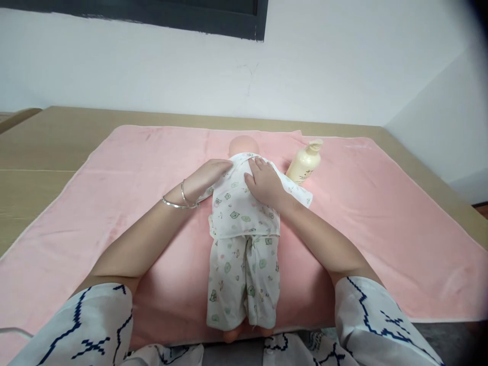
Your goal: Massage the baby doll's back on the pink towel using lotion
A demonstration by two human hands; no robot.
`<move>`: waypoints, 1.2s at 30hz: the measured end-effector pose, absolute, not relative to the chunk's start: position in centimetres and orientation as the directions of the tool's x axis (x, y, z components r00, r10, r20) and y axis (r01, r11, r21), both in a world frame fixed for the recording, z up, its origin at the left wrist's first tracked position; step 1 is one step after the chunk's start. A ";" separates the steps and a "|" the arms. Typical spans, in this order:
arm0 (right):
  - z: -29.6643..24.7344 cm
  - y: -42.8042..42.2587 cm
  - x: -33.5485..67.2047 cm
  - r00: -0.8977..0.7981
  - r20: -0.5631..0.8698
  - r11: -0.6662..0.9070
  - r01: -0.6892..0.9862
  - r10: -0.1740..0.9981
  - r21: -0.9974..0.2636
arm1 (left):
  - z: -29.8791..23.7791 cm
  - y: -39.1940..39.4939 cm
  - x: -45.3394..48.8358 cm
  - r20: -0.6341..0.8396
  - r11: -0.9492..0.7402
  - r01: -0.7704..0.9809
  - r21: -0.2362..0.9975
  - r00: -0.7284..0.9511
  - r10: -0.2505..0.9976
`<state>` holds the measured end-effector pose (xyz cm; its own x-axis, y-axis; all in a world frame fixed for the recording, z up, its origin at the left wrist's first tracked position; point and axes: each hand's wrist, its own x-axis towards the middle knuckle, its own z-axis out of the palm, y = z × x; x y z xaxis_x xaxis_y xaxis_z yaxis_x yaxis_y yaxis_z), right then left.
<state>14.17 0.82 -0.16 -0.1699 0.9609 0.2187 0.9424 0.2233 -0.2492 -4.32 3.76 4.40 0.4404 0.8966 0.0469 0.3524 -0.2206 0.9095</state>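
A pink cloth [381,218] is lying beneath the doll [244,216], whose upper torso is resting under your fingers [261,164]; your right hand [266,183] is lying flat, loosely spread; your left hand [209,178] is touching its shoulder, I can't tell how tightly it's curling

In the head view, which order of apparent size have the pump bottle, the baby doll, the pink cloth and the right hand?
1. Pink cloth
2. Baby doll
3. Right hand and pump bottle: they look nearly alike, so I leave these unranked.
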 end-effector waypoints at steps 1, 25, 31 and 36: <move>-0.2 0.8 14.2 -0.170 0.221 0.224 0.943 0.960 -0.248 | 4.4 3.7 -4.4 0.039 -0.208 0.348 0.914 0.433 0.900; -0.5 0.9 14.4 -0.178 0.279 0.253 0.932 0.944 -0.259 | 7.4 0.1 -5.7 0.236 -0.606 0.409 0.683 0.661 0.712; -0.2 0.8 14.3 -0.171 0.264 0.242 0.932 0.949 -0.268 | 8.6 -0.6 -6.5 0.369 -0.767 0.501 0.402 0.678 0.636; 0.0 0.7 14.3 -0.172 0.241 0.238 0.931 0.955 -0.278 | 8.3 0.4 -6.8 0.369 -0.813 0.551 0.191 0.727 0.579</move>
<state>14.27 0.75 0.00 -0.1718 0.9551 0.2413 0.9307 0.2377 -0.2779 -6.80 0.38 8.26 0.7267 0.5793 0.3693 0.5509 -0.8125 0.1906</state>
